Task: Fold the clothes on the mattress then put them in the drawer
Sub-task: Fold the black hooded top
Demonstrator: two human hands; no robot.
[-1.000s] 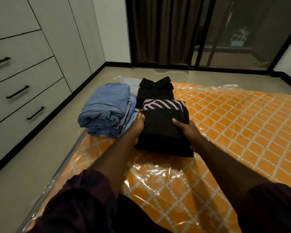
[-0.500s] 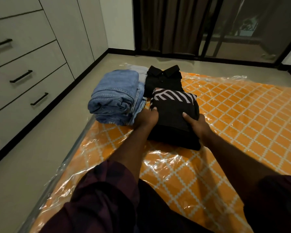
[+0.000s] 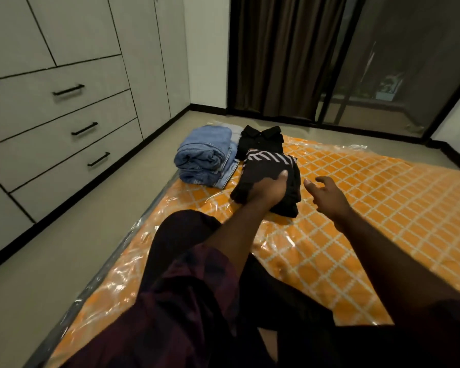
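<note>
Apparently ready to carry it off, the left hand [image 3: 270, 189] gripped the folded black striped top [image 3: 266, 166] near the far left corner of the mattress [image 3: 383, 208], beside the folded jeans [image 3: 205, 155]; the right hand [image 3: 327, 193] hovered just alongside, fingers loosely spread, holding nothing.

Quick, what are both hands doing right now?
Left hand: holding the folded black garment with white stripes.
Right hand: open, holding nothing.

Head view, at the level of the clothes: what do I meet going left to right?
From left: drawers → folded jeans → black striped garment, gripped by the left hand → right hand, holding nothing.
</note>
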